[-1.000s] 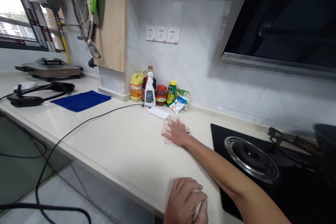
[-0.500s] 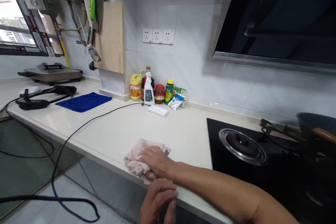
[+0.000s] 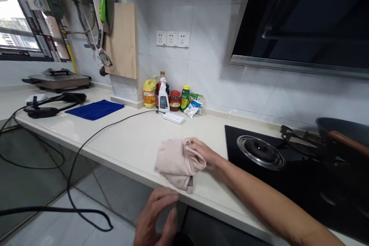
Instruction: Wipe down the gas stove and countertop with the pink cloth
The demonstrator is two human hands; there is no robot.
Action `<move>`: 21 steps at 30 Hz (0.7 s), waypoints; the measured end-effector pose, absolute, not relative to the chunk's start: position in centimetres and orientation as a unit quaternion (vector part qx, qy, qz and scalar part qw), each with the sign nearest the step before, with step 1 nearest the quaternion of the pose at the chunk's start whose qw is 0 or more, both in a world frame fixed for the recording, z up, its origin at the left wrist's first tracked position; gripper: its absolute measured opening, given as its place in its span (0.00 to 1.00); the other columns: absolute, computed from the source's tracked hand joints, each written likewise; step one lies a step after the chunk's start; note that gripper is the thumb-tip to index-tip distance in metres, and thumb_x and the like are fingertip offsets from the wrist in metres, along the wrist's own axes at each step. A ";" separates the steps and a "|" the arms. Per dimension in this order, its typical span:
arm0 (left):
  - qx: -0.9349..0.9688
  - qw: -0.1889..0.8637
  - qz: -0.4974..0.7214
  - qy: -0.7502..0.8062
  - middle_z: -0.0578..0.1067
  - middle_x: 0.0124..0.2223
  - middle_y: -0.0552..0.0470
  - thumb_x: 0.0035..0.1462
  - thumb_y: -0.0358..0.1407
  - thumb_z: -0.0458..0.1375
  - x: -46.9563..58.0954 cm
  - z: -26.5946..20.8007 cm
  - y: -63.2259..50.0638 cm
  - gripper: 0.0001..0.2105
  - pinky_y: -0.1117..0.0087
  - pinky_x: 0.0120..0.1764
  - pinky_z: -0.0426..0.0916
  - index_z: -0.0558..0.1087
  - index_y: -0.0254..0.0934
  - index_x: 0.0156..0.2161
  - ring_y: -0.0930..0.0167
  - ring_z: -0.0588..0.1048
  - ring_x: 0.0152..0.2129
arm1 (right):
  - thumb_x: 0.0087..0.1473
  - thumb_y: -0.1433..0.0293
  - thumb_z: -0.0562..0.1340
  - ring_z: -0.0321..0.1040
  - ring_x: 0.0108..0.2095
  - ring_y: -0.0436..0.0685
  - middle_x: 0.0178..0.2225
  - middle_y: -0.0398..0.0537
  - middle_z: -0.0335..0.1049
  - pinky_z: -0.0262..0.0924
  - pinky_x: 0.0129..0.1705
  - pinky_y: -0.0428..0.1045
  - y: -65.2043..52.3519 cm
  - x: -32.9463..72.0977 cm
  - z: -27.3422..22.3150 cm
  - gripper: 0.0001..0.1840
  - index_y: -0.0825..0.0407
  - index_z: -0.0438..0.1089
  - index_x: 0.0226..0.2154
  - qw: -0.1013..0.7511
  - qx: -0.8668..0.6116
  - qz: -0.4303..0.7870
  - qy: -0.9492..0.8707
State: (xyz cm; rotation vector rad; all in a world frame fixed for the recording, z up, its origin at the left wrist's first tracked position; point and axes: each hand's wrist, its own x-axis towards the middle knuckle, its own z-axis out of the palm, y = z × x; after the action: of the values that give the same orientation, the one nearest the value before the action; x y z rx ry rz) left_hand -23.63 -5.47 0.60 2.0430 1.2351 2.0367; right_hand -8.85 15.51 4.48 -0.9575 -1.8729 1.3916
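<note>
Cloth (image 3: 178, 161) under my right hand (image 3: 203, 153), that's the centre of things: a pinkish-beige rag, bunched and folded over on itself, lying on the pale countertop (image 3: 129, 142) close to the front edge, with one corner drooping toward the lip. My fingers curl around its right side, gripping a fold of it, palm low so the rag stays pressed flat to the stone. My arm reaches in from the right, crossing in front of the black hob (image 3: 259, 153), which sits just beside the cloth but not touching it.

My left hand (image 3: 155, 219) hangs below the counter edge, out over the floor, fingers loosely cupped and half curled, holding nothing I can make out. It sits right under the spot where the rag meets the edge, palm turned up a little, like a catcher's mitt beneath the lip.

Back against the tiled wall, the bottles and jars (image 3: 170, 98) stand huddled in a tight row, with a white box (image 3: 173, 118) lying just in front of them, all well apart from my rag, so this stretch of counter is bare for the cloth to lie on. A black cable (image 3: 95, 138) snakes across the counter from that cluster and drops off the front edge to the left. Farther left, a blue cloth (image 3: 95, 108) lies spread flat, near a dark headset-like thing (image 3: 54, 103). On the far right a dark pan (image 3: 343, 132) rests on the stove, its handle pointing my way.
</note>
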 end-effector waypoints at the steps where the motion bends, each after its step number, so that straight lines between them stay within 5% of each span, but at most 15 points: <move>1: 0.652 -0.003 0.641 0.405 0.80 0.44 0.47 0.66 0.30 0.55 -24.1 0.6 -5.5 0.11 0.65 0.45 0.77 0.74 0.43 0.51 0.66 0.79 0.44 | 0.55 0.66 0.57 0.70 0.44 0.59 0.46 0.50 0.72 0.66 0.48 0.55 16.9 -7.8 4.7 0.18 0.49 0.68 0.49 0.307 -0.411 0.468 -0.719; 7: 0.632 -0.026 0.635 0.443 0.79 0.45 0.50 0.64 0.29 0.57 -25.6 0.3 -4.6 0.11 0.68 0.47 0.76 0.75 0.43 0.49 0.69 0.78 0.44 | 0.59 0.66 0.56 0.63 0.59 0.61 0.60 0.53 0.63 0.55 0.63 0.57 19.7 -3.9 6.9 0.21 0.48 0.71 0.53 0.312 -0.428 0.302 -0.792; 14: 0.604 -0.025 0.646 0.465 0.79 0.46 0.51 0.65 0.28 0.57 -26.9 -0.3 -3.3 0.10 0.68 0.51 0.72 0.75 0.43 0.48 0.69 0.77 0.47 | 0.63 0.44 0.56 0.44 0.72 0.65 0.73 0.50 0.48 0.40 0.70 0.64 17.2 -10.4 5.1 0.38 0.42 0.56 0.70 0.043 -0.191 0.146 -0.970; 21: 0.546 0.009 0.664 0.510 0.79 0.44 0.52 0.66 0.33 0.57 -28.3 -0.2 -3.9 0.07 0.70 0.50 0.72 0.77 0.43 0.44 0.70 0.77 0.45 | 0.60 0.37 0.51 0.31 0.74 0.76 0.76 0.55 0.33 0.31 0.68 0.77 19.5 -19.4 3.6 0.48 0.42 0.44 0.73 0.053 -0.357 0.149 -0.921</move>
State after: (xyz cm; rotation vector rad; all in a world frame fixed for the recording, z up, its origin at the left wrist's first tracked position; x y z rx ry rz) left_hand -28.30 -3.91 -0.22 1.7072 1.5925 2.0759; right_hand -19.39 19.47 3.55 -1.0852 -2.7984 0.4542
